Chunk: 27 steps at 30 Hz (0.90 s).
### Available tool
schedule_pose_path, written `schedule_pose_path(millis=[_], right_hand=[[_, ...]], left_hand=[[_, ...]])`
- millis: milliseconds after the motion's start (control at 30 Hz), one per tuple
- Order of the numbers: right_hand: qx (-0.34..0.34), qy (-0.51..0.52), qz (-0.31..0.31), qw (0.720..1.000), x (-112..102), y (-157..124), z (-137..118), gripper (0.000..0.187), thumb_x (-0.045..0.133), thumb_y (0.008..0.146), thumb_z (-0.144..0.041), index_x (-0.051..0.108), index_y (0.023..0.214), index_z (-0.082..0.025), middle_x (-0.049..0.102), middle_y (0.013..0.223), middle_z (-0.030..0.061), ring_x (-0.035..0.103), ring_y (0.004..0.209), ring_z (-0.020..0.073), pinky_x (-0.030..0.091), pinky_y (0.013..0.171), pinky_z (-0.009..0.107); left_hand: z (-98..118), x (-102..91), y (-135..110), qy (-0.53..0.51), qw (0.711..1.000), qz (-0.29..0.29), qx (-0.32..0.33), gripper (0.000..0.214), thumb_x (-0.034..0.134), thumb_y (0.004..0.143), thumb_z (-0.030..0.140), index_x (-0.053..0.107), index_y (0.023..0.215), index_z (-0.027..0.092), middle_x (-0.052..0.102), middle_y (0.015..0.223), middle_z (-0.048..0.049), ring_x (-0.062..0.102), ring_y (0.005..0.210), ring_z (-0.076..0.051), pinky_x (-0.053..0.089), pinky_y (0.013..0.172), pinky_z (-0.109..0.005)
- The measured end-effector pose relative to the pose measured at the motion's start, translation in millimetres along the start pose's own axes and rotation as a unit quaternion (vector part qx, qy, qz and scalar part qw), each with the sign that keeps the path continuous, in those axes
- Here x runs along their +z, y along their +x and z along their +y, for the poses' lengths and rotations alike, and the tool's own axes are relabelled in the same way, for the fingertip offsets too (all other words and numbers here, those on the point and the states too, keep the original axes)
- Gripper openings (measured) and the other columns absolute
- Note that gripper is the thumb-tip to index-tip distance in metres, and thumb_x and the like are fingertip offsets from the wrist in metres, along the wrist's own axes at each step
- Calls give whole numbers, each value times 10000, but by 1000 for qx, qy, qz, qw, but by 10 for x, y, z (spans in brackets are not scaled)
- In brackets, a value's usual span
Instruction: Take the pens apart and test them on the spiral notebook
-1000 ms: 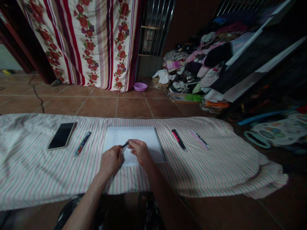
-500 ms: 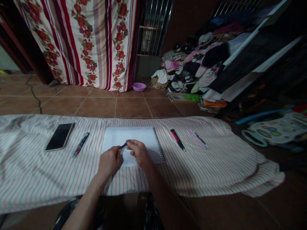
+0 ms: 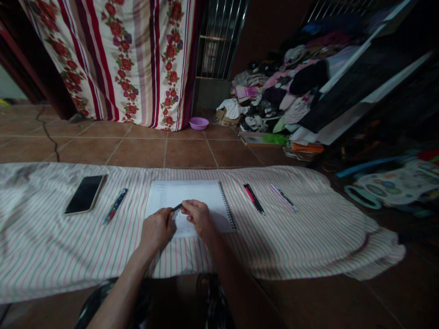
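A dark pen (image 3: 177, 208) is held between both hands over an open spiral notebook (image 3: 192, 194). My left hand (image 3: 157, 230) is closed around the pen's lower part. My right hand (image 3: 199, 218) pinches its upper end with curled fingers. The notebook lies on a striped cloth (image 3: 308, 233) spread on the tiled floor. Left of the notebook lie two pens (image 3: 115, 205) and a black phone (image 3: 85, 194). To its right lie a red and black pen pair (image 3: 254, 198) and a pink pen (image 3: 282, 197).
A floral curtain (image 3: 130, 59) hangs at the back. A purple bowl (image 3: 199, 123) sits on the floor beside it. A heap of clothes (image 3: 281, 96) and slanted boards fill the right side. Colourful toy items (image 3: 391, 185) lie at the far right.
The hands stay together on the pen with only tiny finger shifts. The view has drifted slightly.
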State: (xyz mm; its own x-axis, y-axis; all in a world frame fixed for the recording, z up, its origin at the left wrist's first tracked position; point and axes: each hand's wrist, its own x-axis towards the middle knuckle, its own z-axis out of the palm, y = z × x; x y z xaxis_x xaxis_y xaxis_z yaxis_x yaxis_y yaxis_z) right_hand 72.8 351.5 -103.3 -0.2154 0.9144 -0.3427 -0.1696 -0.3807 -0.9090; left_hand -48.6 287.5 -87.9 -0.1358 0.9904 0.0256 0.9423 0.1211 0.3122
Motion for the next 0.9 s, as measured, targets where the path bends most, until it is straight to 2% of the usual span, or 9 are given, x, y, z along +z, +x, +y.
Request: schedule_pose_path(millis=[300,733,900], right_hand=[[31,22,16,999,-10,-3,-42,252,680,599,-350,604,743,-159,626,683,9,579,643,108,309,470,178],[37,32,16,999,-17,-28,-73,204,646,635,-309,604,759,-152,635,695,12,610,657,113,369,511,182],[39,37,24,998,-37,-6,-56,226,655,620,-314,617,776,-155,661,767,31,618,684,118,376,522,185]], left_hand=[[3,-13,4,9,1000,-14,-1,288,318,893,245,593,952,186,676,908,-54,632,807,-188,371,617,-268],[13,-38,-6,19,1000,-20,-4,299,313,897,266,596,951,187,671,887,-46,629,793,-189,358,594,-271],[11,-32,-9,21,1000,-20,1,299,313,895,271,594,953,185,668,894,-49,627,797,-192,356,588,-271]])
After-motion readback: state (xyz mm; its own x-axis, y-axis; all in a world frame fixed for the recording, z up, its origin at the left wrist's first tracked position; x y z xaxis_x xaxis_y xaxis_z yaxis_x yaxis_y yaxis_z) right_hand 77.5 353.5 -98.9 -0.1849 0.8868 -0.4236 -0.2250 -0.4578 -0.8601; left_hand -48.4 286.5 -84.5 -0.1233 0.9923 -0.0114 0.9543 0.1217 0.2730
